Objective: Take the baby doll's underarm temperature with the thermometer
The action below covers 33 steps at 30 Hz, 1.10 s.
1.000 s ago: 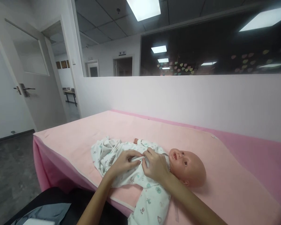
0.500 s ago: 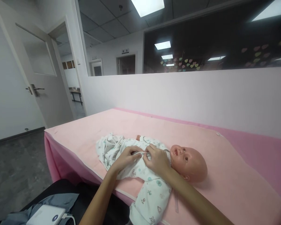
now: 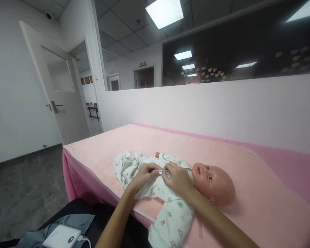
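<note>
View: swung left; doll (image 3: 214,186) sits farther right.
Left hand (image 3: 144,176), right hand (image 3: 178,179): both pinching the garment (image 3: 157,192) front.
Garment: on doll, near table (image 3: 222,148) edge; probably light, soft; hold by edges.

Both hands (image 3: 179,179) pinch the printed outfit (image 3: 173,220) on the doll (image 3: 218,186).

One doll (image 3: 217,185), one outfit (image 3: 158,192), one device (image 3: 62,236) show.

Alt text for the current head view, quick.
Left hand and right hand pinch the front of a patterned outfit on a baby doll lying face up on a pink cloth. An open door stands at left.
</note>
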Available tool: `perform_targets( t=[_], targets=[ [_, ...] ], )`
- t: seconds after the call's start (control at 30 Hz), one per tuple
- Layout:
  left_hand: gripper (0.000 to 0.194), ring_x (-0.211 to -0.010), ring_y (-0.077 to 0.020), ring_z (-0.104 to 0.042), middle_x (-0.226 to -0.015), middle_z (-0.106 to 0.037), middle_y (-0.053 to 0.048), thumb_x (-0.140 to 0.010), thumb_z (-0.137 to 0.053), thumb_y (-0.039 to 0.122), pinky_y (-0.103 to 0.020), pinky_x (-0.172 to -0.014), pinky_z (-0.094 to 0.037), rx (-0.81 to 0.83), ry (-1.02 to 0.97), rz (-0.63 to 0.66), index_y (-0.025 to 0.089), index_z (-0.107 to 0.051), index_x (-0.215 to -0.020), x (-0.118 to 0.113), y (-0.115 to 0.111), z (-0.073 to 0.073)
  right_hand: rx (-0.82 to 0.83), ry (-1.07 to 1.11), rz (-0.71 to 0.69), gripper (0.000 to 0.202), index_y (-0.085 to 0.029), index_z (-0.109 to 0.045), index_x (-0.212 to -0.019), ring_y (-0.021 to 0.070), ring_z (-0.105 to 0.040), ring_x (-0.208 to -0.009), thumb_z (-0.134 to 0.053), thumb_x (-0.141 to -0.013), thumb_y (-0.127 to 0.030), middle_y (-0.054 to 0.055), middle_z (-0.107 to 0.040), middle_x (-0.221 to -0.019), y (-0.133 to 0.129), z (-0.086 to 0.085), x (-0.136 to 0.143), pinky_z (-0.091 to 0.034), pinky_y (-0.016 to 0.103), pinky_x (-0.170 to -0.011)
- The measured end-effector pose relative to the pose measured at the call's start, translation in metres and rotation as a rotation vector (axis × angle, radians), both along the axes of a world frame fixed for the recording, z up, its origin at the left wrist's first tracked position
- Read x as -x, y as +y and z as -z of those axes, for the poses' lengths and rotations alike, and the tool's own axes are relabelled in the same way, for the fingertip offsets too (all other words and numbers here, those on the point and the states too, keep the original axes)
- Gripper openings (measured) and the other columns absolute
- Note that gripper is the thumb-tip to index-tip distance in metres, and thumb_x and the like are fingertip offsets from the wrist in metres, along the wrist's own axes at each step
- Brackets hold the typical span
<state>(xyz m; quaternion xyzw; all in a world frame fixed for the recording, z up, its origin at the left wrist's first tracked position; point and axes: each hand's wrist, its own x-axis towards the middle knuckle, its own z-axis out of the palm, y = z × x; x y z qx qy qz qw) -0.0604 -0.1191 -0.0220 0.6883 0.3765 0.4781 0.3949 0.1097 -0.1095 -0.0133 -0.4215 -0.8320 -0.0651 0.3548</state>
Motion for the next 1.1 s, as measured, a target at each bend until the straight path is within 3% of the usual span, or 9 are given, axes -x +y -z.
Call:
perform_targets(
  t=[0.23,0.43,0.67,0.93,1.1],
  targets=[
    [0.022,-0.082,-0.0194,-0.060,-0.085,-0.065,-0.007,-0.077,-0.062,0.033,-0.027,-0.072,-0.047,0.022,-0.022,0.022,0.014,-0.067,-0.087,-0.0006,0.0007,0.0004,-0.016,0.002,0.016,0.012,-0.021,-0.055,-0.074,0.0100,-0.049,-0.057,-0.047,-0.081,-0.027,-0.002,-0.061,-0.076,0.0004,0.0007,0.0000,-0.023,0.024,-0.051],
    [0.015,-0.077,-0.0166,-0.059,-0.082,-0.065,-0.005,-0.077,-0.059,0.024,-0.024,-0.069,-0.046,-0.057,0.062,-0.076,0.014,-0.067,-0.085,-0.0014,-0.0022,0.0003,-0.040,-0.060,-0.013,0.014,-0.021,-0.057,-0.081,0.0110,-0.051,-0.060,-0.049,-0.081,-0.032,0.000,-0.061,-0.081,-0.0014,-0.0004,-0.0018,-0.025,0.024,-0.051],
    [0.016,-0.086,-0.0198,-0.060,-0.093,-0.066,-0.007,-0.075,-0.055,0.020,-0.029,-0.077,-0.047,-0.053,0.074,-0.060,0.016,-0.069,-0.082,0.0007,0.0032,0.0030,-0.048,-0.146,-0.080,0.014,-0.021,-0.058,-0.087,0.0103,-0.052,-0.062,-0.048,-0.082,-0.030,0.001,-0.058,-0.082,-0.0011,0.0016,-0.0081,-0.026,0.023,-0.051],
    [0.018,-0.083,-0.0181,-0.057,-0.085,-0.064,-0.003,-0.078,-0.050,0.021,-0.028,-0.076,-0.045,-0.014,0.043,-0.105,0.017,-0.067,-0.080,-0.0025,-0.0047,-0.0043,-0.075,-0.138,-0.053,0.028,-0.025,-0.052,-0.109,0.0122,-0.052,-0.063,-0.050,-0.082,-0.033,0.001,-0.057,-0.091,-0.0046,0.0005,-0.0065,-0.027,0.022,-0.048],
    [0.021,-0.085,-0.0197,-0.059,-0.084,-0.066,-0.004,-0.078,-0.052,0.025,-0.029,-0.079,-0.045,0.041,-0.004,-0.123,0.016,-0.069,-0.086,-0.0049,-0.0056,-0.0057,-0.105,-0.141,-0.024,0.026,-0.024,-0.054,-0.107,0.0119,-0.051,-0.061,-0.050,-0.082,-0.032,0.001,-0.058,-0.088,-0.0055,0.0010,-0.0058,-0.026,0.023,-0.046]
  ],
)
